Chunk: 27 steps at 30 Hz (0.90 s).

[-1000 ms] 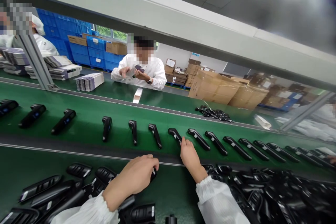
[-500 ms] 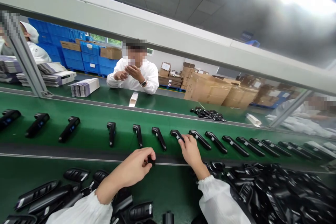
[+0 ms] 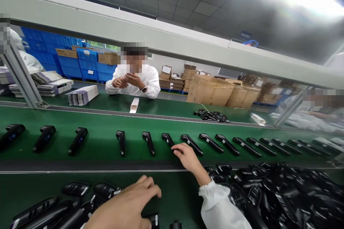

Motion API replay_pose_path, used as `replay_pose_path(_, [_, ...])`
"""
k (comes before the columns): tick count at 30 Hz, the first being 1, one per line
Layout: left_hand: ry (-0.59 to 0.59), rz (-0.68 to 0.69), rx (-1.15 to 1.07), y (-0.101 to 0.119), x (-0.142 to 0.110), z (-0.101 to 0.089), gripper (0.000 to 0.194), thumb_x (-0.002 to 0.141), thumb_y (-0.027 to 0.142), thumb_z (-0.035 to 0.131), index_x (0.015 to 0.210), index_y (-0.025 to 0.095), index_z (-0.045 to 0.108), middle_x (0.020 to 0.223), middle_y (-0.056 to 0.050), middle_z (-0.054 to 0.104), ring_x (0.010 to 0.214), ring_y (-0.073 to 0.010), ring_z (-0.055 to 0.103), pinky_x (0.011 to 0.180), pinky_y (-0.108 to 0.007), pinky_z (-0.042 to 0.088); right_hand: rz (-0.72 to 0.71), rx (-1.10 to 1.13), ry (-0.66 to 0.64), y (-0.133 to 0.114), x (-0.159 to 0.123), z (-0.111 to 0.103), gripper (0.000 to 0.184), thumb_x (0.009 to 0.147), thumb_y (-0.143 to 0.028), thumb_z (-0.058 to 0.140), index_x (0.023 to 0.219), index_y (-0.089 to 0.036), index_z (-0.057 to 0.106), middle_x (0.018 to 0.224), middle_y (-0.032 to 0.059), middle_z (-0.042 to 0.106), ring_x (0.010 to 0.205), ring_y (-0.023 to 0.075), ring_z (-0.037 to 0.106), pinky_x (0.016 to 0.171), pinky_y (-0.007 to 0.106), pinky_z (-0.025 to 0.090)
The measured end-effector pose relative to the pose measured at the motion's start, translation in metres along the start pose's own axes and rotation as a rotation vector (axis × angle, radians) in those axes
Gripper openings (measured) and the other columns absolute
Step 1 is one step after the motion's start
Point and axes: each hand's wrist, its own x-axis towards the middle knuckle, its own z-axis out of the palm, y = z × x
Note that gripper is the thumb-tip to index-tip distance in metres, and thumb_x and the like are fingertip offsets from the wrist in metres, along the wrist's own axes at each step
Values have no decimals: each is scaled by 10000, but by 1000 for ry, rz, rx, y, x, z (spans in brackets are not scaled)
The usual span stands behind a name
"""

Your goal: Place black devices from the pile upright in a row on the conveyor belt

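My right hand (image 3: 186, 156) reaches over the belt, its thumb and fingers closed around the lower end of a black handheld device with an angled head (image 3: 167, 138). The device still lies on the belt, and my fingers hide its lower end. My left hand (image 3: 126, 205) hovers low over the near table with its fingers curved and apart, and nothing shows between them. Just below its fingers is a black housing part (image 3: 154, 219), partly hidden by the hand. More black housings (image 3: 75, 188) lie to its left.
A row of similar devices (image 3: 240, 146) lies along the green belt (image 3: 103, 146). A large heap of black parts (image 3: 285, 193) covers the near table at right. Across the belt sits a co-worker (image 3: 146, 78) behind an upright white box (image 3: 134, 105). A metal beam (image 3: 161, 39) crosses overhead.
My right hand has moved left from one device to the neighbouring one. My left hand has come down and nearer, with its fingers spreading. The devices have shifted right in view.
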Motion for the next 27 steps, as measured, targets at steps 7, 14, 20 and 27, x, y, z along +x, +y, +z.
replay_pose_path(7, [8, 19, 137, -3, 10, 16, 381, 762, 113, 536, 1084, 302, 612, 1115, -32, 610, 1093, -276, 563, 947, -405, 437, 87, -262, 53, 36, 14, 27, 419, 955, -182, 410, 1354, -198, 538, 1171, 96, 644, 1142, 229, 564, 972, 314, 434])
replay_pose_path(14, [74, -136, 179, -1, 18, 11, 356, 798, 292, 637, 1143, 212, 599, 1247, -116, 580, 1166, -356, 540, 976, -497, 447, 184, -512, 134, 50, 33, 29, 363, 984, -249, 407, 1215, -71, 623, 1117, 172, 630, 1076, 272, 576, 951, 320, 424])
replay_pose_path(20, [37, -117, 207, -4, 16, 18, 473, 830, 160, 507, 1301, 180, 548, 1344, -158, 550, 1264, -347, 500, 1049, -486, 416, 171, -606, 239, 51, 30, 30, 419, 1000, -319, 389, 1298, -87, 573, 1177, 180, 604, 1094, 301, 541, 927, 384, 428])
replay_pose_path(27, [116, -174, 181, 6, 19, 16, 448, 772, 290, 642, 1210, 197, 626, 1228, -151, 619, 1224, -381, 521, 1010, -511, 438, -53, -371, 496, 37, 18, 33, 367, 995, -307, 363, 1161, -121, 633, 1117, 133, 628, 1046, 252, 548, 930, 362, 439])
